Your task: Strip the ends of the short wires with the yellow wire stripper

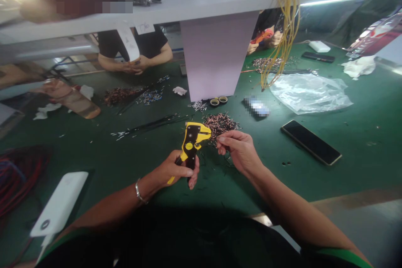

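Note:
My left hand (pixel 183 170) is wrapped round the handles of a yellow and black wire stripper (pixel 190 144), its jaws pointing right. Close to those jaws, my right hand (pixel 235 145) is closed in a pinch, thumb against forefinger. Whatever sits between these fingertips is too small to make out. Behind both hands lies a heap of short black wire pieces with copper-coloured ends (pixel 221 125). A few dark scraps are scattered on the green tabletop (pixel 169 201) below the right hand. Long black wires (pixel 150 124) with pale tips stretch out at the left.
A black phone (pixel 310 141) lies right, near a clear plastic bag (pixel 310 92). Yellow wires (pixel 290 21) hang from the shelf (pixel 169 6), beside an upright panel (pixel 216 58). A white power bank (pixel 61 203) lies left, a bottle (pixel 78 102) further back. Co-workers' hands (pixel 138 65) show across the table.

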A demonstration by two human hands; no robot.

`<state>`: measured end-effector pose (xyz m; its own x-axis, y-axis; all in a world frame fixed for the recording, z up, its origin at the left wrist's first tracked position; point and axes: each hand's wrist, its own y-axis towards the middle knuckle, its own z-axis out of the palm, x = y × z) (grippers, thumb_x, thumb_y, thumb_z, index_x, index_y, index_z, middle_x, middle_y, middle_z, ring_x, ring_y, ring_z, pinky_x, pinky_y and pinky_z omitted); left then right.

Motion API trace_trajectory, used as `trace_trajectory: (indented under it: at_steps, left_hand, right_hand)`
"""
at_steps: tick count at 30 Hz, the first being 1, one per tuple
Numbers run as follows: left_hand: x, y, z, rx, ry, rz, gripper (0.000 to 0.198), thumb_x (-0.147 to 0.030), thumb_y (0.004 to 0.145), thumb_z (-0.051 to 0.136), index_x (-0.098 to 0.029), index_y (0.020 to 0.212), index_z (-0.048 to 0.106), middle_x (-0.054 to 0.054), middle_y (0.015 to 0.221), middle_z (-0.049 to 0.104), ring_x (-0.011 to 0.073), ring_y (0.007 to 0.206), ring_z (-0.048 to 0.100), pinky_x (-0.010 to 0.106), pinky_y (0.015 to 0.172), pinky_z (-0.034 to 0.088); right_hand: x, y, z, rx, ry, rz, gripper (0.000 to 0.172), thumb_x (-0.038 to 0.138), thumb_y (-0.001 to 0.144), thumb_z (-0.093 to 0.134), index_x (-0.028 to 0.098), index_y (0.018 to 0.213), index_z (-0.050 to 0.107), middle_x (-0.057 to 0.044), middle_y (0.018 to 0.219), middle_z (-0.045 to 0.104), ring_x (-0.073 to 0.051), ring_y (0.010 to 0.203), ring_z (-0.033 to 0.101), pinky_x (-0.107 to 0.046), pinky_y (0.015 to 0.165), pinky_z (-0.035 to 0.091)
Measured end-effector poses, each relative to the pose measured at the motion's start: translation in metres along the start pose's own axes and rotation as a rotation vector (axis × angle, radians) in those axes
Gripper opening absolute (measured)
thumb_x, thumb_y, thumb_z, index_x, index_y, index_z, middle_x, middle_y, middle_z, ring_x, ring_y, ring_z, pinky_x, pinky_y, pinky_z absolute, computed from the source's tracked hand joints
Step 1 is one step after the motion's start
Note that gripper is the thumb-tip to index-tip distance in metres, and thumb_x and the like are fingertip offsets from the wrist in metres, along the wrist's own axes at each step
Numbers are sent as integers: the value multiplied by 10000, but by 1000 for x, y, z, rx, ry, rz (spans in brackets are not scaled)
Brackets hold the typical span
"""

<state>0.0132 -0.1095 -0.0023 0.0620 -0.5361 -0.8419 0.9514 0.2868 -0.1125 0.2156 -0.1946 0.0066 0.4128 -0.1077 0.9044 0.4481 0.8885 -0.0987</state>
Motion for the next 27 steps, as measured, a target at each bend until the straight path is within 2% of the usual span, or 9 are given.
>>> trace_trajectory:
  at_steps: [9, 17, 23, 27]
  left_hand:
    - [5, -2, 2, -98, 16, -17, 206, -154, 700, 768, -100, 838, 626, 6, 622, 624, 129, 471, 591, 288, 454, 541]
    - [6, -4, 6, -116, 22, -34, 202, -162, 703, 758, -122, 820, 598, -29, 575, 579, 112, 436, 568, 267, 429, 537]
    - [6, -5, 3, -185, 57, -27, 186, -162, 738, 729, -140, 791, 552, -65, 416, 517, 58, 298, 409, 181, 332, 406]
    - [3, -3, 4, -124, 51, -21, 197, -155, 711, 739, -122, 822, 580, -30, 493, 570, 95, 371, 504, 230, 386, 474]
  right_hand:
    - [-1, 1, -1, 5, 13, -6, 48, 200, 645, 766, 182, 622, 729, -2, 544, 672, -98, 419, 545, -248, 447, 420]
    - [1, 2, -2, 11, 18, 21, 45, 203, 636, 766, 189, 627, 725, 3, 553, 673, -100, 423, 543, -254, 454, 422]
    - [0, 2, -3, 25, 14, 31, 52, 204, 636, 770, 188, 618, 724, 4, 551, 674, -98, 423, 542, -251, 453, 424]
    - [0, 3, -3, 23, 7, 31, 57, 214, 644, 768, 189, 623, 721, 5, 557, 676, -98, 425, 541, -252, 455, 421]
